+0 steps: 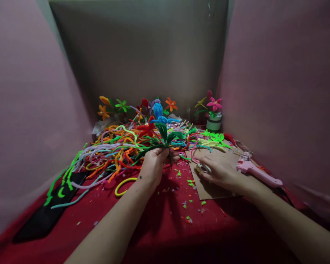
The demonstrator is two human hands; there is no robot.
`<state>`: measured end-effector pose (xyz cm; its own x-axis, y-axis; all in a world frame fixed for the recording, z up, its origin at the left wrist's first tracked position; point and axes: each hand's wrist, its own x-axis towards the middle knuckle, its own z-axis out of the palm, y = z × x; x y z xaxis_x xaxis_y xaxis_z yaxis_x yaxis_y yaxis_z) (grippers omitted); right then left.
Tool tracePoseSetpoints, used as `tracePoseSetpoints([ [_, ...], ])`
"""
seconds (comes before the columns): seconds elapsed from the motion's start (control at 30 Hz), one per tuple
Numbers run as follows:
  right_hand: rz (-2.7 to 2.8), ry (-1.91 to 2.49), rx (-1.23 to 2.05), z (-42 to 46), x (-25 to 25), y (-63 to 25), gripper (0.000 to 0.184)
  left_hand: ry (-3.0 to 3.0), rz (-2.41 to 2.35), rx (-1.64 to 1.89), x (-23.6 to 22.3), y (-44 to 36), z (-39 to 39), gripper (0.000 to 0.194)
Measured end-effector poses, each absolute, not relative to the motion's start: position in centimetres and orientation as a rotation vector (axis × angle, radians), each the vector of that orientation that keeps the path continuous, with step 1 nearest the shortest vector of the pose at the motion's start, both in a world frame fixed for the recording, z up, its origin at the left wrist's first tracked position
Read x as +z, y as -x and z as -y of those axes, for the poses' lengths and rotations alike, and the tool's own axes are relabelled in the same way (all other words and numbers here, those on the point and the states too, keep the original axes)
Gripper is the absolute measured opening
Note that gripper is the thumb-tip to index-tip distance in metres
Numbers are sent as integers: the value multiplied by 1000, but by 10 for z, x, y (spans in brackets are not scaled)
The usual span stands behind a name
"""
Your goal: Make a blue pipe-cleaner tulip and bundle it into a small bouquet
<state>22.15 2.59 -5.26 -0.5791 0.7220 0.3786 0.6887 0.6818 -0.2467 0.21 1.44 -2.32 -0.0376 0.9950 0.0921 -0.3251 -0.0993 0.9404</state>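
My left hand [154, 167] is closed around the stems of a small bunch of pipe cleaner flowers [161, 130], held upright above the table. The bunch has a blue tulip-like bloom [157, 110], a red flower [147, 129] and dark green leaves [175, 136]. Over the cardboard sheet [209, 191], my right hand [218, 172] has its fingers curled on a small roll of tape [203, 168]. The far side of the roll is hidden by those fingers.
Loose pipe cleaners [107, 150] heap across the table's back and left. A pink glue gun [260, 173] lies right of the cardboard, a black flat object [41, 223] at left. Finished flowers [214, 104] stand behind, some in a pale green jar [214, 121]. Scraps litter the red cloth [159, 223].
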Motion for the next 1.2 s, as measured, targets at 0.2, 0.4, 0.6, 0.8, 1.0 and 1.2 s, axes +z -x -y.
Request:
tracePoseSetpoints([
  [0.2, 2208, 1018, 197, -21, -35, -229, 48, -958, -892, 1347, -22, -5, -10, 11],
  [0.4, 2132, 968, 413, -14, -22, -215, 51, -940, -769, 1268, -14, -11, 0, 11],
  [0.6, 2118, 992, 484, -15, -15, -188, 48, -928, -677, 1247, -14, -11, 1, 10],
  [0.8, 2191, 981, 472, -27, -8, -170, 39, -908, -692, 1352, -12, -7, -2, 12],
  [1.0, 2106, 848, 861, -37, -6, -155, 25, -925, -722, 1452, -11, -3, -8, 11],
  [1.2, 2051, 976, 877, -33, -11, -155, 20, -903, -736, 1404, -16, -2, -11, 10],
])
